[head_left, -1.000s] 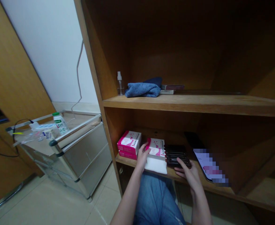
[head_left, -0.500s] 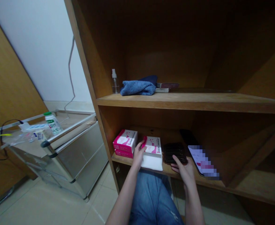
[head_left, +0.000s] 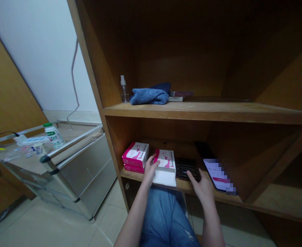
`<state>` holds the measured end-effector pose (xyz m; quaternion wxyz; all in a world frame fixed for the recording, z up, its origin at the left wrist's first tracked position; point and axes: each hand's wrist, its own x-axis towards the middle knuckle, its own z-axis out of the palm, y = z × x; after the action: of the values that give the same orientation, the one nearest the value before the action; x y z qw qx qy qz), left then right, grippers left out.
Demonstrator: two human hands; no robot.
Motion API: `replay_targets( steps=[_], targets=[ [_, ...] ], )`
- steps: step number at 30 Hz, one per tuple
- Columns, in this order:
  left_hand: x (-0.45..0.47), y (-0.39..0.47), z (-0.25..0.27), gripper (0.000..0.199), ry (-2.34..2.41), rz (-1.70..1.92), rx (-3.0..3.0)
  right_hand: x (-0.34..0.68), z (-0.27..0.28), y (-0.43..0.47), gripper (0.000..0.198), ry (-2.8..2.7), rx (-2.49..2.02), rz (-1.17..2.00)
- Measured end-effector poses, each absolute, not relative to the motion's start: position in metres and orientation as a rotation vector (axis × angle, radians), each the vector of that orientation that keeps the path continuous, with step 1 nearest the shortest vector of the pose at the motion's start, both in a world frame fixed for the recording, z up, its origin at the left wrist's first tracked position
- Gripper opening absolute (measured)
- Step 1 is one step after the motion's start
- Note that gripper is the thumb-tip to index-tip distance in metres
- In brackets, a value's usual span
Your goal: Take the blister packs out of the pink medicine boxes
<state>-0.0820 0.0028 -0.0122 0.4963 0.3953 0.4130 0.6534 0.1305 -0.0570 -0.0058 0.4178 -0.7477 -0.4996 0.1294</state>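
Observation:
On the lower shelf, a pink and white carton (head_left: 165, 159) lies with a white piece (head_left: 164, 179) sticking out of its near end. My left hand (head_left: 150, 168) grips the carton's left side, thumb over the near part of its top. Just right of the carton, a dark tray (head_left: 185, 166) with several ridged slots lies flat; its contents are too dark to make out. Beside the tray's near right corner is my right hand (head_left: 201, 183), thumb and fingers apart around that corner. Whether its fingertips touch the tray I cannot tell.
Two stacked pink and white boxes (head_left: 136, 156) stand left; a phone (head_left: 215, 173) with a lit screen lies right. Above are a spray bottle (head_left: 124, 91), a blue towel (head_left: 151, 96) and flat boxes (head_left: 180, 94). A metal-framed cart (head_left: 79, 175) holds a green-capped bottle (head_left: 54, 135).
The tray has come down from a slight tilt to lie flat. My right hand has loosened, its fingers spreading apart. My left hand stays on the carton. The view has shifted slightly.

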Motion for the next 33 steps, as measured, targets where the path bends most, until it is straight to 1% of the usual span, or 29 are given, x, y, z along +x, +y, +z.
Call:
replay_targets(
  steps=[3,6,8,11,12,14,15,18,20,23,25,30,33],
  targets=[
    [-0.082,0.0,-0.009,0.05,1.001,1.563,0.976,0.124,-0.006,-0.057,0.084,-1.318,-1.941,0.316],
    [-0.083,-0.001,-0.008,0.051,1.018,1.556,0.999,0.117,-0.001,-0.06,0.082,-1.299,-1.849,0.183],
    [-0.083,-0.001,-0.009,0.05,1.022,1.559,1.016,0.11,0.009,-0.066,0.07,-1.281,-1.715,0.158],
    [-0.083,-0.001,-0.008,0.05,1.035,1.556,1.031,0.094,0.031,-0.078,0.039,-1.427,-1.465,0.381],
    [-0.083,-0.001,-0.007,0.05,1.042,1.557,1.035,0.088,0.039,-0.082,0.032,-1.507,-1.417,0.435],
    [-0.082,-0.003,-0.005,0.049,1.057,1.567,1.047,0.075,0.053,-0.09,0.026,-1.599,-1.398,0.433],
    [-0.082,-0.003,-0.004,0.048,1.061,1.571,1.054,0.069,0.057,-0.094,0.025,-1.655,-1.374,0.482],
    [-0.083,-0.004,-0.003,0.047,1.049,1.553,1.062,0.052,0.057,-0.1,0.031,-1.813,-1.327,0.718],
    [-0.083,-0.003,-0.003,0.048,1.03,1.54,1.055,0.042,0.048,-0.1,0.042,-1.9,-1.373,0.795],
    [-0.084,-0.002,-0.005,0.047,1.037,1.539,1.04,0.029,0.034,-0.096,0.057,-1.998,-1.534,0.73],
    [-0.084,-0.002,-0.005,0.046,1.053,1.537,1.038,0.023,0.027,-0.093,0.062,-2.031,-1.645,0.689],
    [-0.083,-0.004,-0.003,0.042,1.062,1.558,1.066,0.016,0.027,-0.087,0.066,-2.049,-1.747,0.597],
    [-0.083,-0.006,-0.001,0.042,1.068,1.54,1.062,0.016,0.027,-0.087,0.063,-2.057,-1.715,0.574]
  ],
)
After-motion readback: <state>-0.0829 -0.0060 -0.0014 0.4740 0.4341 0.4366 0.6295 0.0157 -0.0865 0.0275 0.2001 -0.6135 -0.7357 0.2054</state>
